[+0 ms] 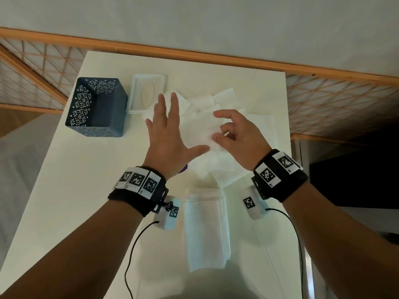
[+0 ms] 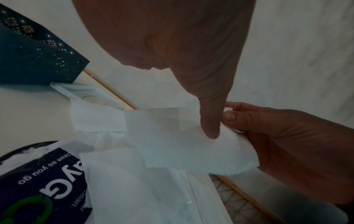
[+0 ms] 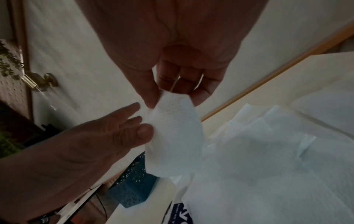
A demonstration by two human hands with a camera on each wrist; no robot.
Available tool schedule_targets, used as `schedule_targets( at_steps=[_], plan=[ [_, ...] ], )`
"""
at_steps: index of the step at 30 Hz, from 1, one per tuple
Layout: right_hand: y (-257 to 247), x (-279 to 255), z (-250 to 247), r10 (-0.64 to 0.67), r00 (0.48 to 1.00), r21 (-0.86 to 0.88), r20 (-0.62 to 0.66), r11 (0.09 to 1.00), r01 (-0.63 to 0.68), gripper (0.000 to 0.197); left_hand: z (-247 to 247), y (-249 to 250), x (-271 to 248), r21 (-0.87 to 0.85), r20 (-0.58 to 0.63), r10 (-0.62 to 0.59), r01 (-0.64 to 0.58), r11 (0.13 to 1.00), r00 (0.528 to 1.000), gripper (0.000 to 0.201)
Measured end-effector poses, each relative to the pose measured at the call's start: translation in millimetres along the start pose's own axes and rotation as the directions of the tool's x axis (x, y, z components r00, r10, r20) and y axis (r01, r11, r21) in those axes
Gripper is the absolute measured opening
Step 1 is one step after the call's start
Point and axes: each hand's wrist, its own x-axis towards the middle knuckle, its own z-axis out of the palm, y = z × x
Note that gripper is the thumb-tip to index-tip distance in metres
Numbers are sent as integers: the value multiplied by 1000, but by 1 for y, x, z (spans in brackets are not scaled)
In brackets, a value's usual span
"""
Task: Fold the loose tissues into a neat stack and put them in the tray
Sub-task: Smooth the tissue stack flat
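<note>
The thin white embossed paper tissue (image 1: 203, 134) in hand is featherlight, limp and easy to tear or crease, so in my judgement it wants a light pinch at an edge or corner, never a pull across the middle. The right hand (image 1: 239, 137) does this: its thumb and curled fingers (image 3: 151, 91) pinch one end of the sheet, lifted above the loose pile of white tissues (image 1: 216, 104). The left hand (image 1: 170, 130) is spread, fingers straight and released, its thumb (image 2: 209, 121) touching the sheet's side.

The held tissue hangs curled into a soft arch, its long axis running from the pinch down toward the pile. The pile lies just right of the dark blue perforated square tray (image 1: 97, 106), spilling over the white table (image 1: 75, 190). The folded stack of white tissues (image 1: 205, 227) lies nearer the person than the tray, long axis pointing away from the body, toward the pile.
</note>
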Motion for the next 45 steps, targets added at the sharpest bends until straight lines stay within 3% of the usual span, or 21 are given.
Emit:
schedule_targets(
  at_steps=[1, 3, 5, 7, 11, 14, 17, 20, 25, 29, 32, 37, 41, 45],
  plan=[
    [-2, 1, 0, -11, 1000, -2, 2, 1000, 11, 45, 0, 0, 0, -11, 44, 17, -17, 1000, 999, 124],
    [-4, 1, 1, -34, 999, -1, 10, 999, 34, 44, -1, -1, -2, -114, 120, 34, -20, 993, 992, 79],
    [-6, 2, 0, -60, 998, -30, 26, 998, 61, 44, -1, -3, -5, -254, 131, 26, 8, 967, 991, 30],
    [-9, 4, -3, -70, 997, -41, 30, 997, 71, 43, -1, -5, -6, -357, 122, -11, 55, 932, 993, 1],
    [6, 20, -16, -6, 995, -29, -97, 1000, 3, 36, -4, -18, -9, -368, 23, -116, 116, 922, 993, 7],
    [42, 39, -25, 144, 961, -134, -235, 975, -179, 18, -8, -34, -12, -409, -50, -223, 184, 894, 974, 5],
    [77, 52, -21, 397, 897, -239, -192, 868, -435, 27, -10, -46, -17, -440, -73, -300, 239, 865, 951, 5],
    [93, 57, -9, 529, 837, -291, -142, 786, -546, 38, -10, -52, -24, -457, -77, -338, 268, 848, 938, 8],
    [102, 68, 10, 561, 797, -320, -224, 730, -604, 48, -8, -55, -34, -443, -51, -370, 311, 841, 928, 7],
    [104, 69, 26, 587, 758, -361, -284, 667, -651, 89, -6, -57, -37, -420, -29, -392, 345, 839, 920, 9],
    [105, 70, 33, 588, 762, -419, -273, 640, -644, 65, -5, -58, -39, -411, -28, -399, 353, 840, 917, 10],
    [102, 69, 33, 582, 783, -410, -220, 673, -616, 34, -6, -63, -46, -404, -33, -428, 380, 832, 903, 10],
    [105, 65, 32, 584, 760, -257, -285, 717, -648, 73, -8, -67, -54, -434, -35, -451, 393, 811, 892, 10],
    [103, 69, 29, 593, 766, -222, -247, 735, -640, 76, -9, -70, -63, -424, -45, -453, 393, 816, 890, 10]
  ],
)
